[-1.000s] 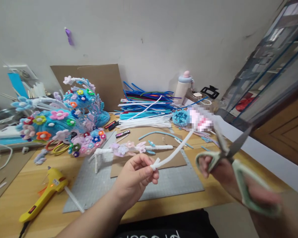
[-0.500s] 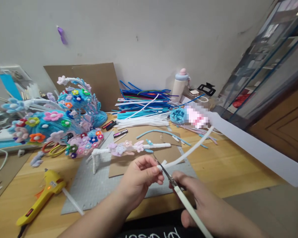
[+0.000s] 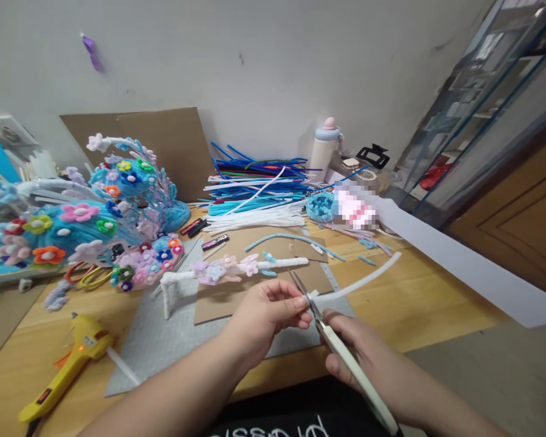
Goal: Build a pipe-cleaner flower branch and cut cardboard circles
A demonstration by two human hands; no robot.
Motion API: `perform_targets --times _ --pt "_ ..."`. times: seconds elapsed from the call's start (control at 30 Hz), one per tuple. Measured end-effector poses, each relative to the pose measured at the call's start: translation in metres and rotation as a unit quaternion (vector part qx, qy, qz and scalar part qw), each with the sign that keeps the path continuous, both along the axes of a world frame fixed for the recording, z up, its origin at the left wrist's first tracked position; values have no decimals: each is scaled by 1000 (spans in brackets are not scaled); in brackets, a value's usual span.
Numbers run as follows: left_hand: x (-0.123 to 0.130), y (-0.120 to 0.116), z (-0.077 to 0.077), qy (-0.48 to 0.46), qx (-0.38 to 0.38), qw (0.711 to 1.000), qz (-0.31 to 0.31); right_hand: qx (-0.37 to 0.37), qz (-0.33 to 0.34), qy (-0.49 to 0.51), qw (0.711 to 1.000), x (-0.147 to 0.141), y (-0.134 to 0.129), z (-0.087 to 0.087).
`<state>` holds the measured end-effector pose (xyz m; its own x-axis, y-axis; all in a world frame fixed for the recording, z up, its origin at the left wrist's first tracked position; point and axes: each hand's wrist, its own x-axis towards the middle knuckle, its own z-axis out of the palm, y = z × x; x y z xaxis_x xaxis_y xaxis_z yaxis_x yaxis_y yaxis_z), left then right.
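A white pipe cleaner is pinched near one end by the thumb and fingers of my left hand; its long free part curves away to the right. My right hand is closed around white-handled scissors. Their blades cross the pipe cleaner right beside my left fingertips. Just beyond my hands lies a white wrapped stem with pastel pipe-cleaner flowers, resting on a piece of cardboard.
A yellow glue gun lies at the left by the grey cutting mat. Flower-covered pipe-cleaner pieces stand at the back left. Pipe-cleaner bundles and a bottle are at the back. White paper extends on the right.
My hands and the scissors have shifted slightly right in view. The free end of the white pipe cleaner has dropped lower, and the scissor blades sit closer over it. The whole view has turned a little.
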<state>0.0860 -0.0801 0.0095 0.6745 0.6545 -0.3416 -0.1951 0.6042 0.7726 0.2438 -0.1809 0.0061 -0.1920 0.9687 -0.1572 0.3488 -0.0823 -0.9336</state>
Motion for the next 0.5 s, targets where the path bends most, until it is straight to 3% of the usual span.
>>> perform_targets --times 0.1,0.3,0.5 --pt "14 7 4 18 0 1000 -17 3 -33 10 999 7 -1 -8" --pt "49 21 7 36 -20 998 -37 -109 -143 135 974 18 3 -38" --pt "65 26 6 51 -51 996 -48 -156 -146 221 952 32 5 -43"
